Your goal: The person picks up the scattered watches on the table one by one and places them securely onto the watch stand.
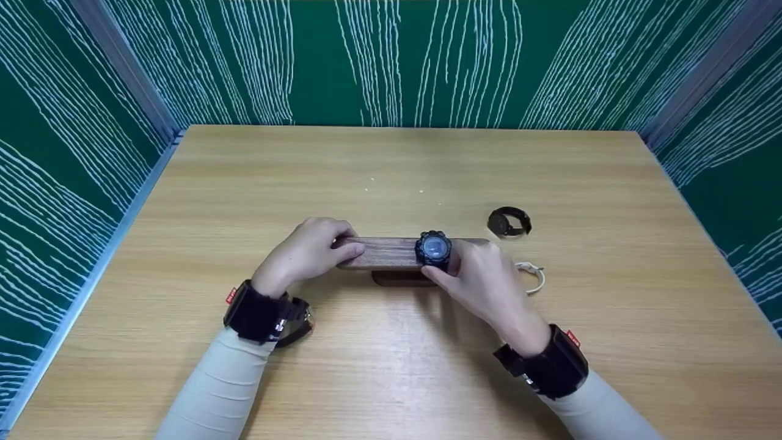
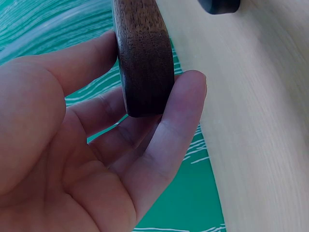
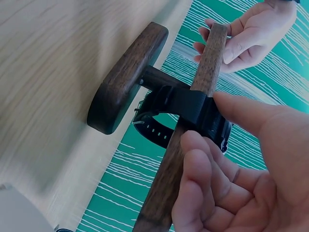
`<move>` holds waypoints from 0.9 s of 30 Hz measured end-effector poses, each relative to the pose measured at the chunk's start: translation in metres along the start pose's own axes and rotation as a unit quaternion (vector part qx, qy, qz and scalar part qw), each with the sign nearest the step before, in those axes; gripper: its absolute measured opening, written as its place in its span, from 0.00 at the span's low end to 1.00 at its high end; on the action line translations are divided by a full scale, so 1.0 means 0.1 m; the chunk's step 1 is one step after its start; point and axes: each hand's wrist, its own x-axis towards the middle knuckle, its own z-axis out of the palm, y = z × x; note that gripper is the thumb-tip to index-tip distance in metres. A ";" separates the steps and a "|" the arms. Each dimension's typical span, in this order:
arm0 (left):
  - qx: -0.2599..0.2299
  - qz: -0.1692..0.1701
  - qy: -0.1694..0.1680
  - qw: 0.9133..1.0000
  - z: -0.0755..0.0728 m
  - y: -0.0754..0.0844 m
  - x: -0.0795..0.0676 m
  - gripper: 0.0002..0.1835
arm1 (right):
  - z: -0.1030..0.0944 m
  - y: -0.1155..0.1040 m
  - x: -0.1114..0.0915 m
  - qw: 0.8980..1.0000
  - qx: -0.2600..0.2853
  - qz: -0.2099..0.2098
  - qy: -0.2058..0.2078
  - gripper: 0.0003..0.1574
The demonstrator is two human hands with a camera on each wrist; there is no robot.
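A dark wooden watch stand has a long bar (image 1: 391, 253) on a post above a rounded base (image 1: 400, 279). My left hand (image 1: 308, 250) grips the bar's left end, thumb on one side and fingers on the other, as the left wrist view shows. Around the bar, right of its middle, loops a chunky black digital watch (image 1: 434, 247), its face toward me. Thumb and fingers of my right hand (image 1: 486, 278) pinch this watch at its side. In the right wrist view, its perforated strap (image 3: 154, 128) hangs as a loop below the bar.
A black watch (image 1: 510, 221) lies beyond the stand's right end. Partly hidden by my right hand is a white-strapped watch (image 1: 536, 278). Another dark-strapped watch (image 1: 299, 330) shows beside my left wrist. Green, white-streaked panels (image 1: 317, 67) border the wooden table (image 1: 275, 165).
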 end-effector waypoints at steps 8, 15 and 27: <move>0.000 0.001 0.000 1.000 0.01 -0.01 0.01 0.14 | 0.02 -0.01 -0.01 1.000 0.010 0.008 -0.004 0.29; 0.001 -0.001 -0.003 1.000 0.01 -0.01 0.00 0.14 | 0.04 -0.02 -0.01 1.000 0.006 0.001 -0.006 0.30; -0.002 -0.002 -0.001 1.000 0.01 0.00 0.00 0.15 | 0.05 -0.03 -0.02 1.000 0.004 -0.013 0.001 0.29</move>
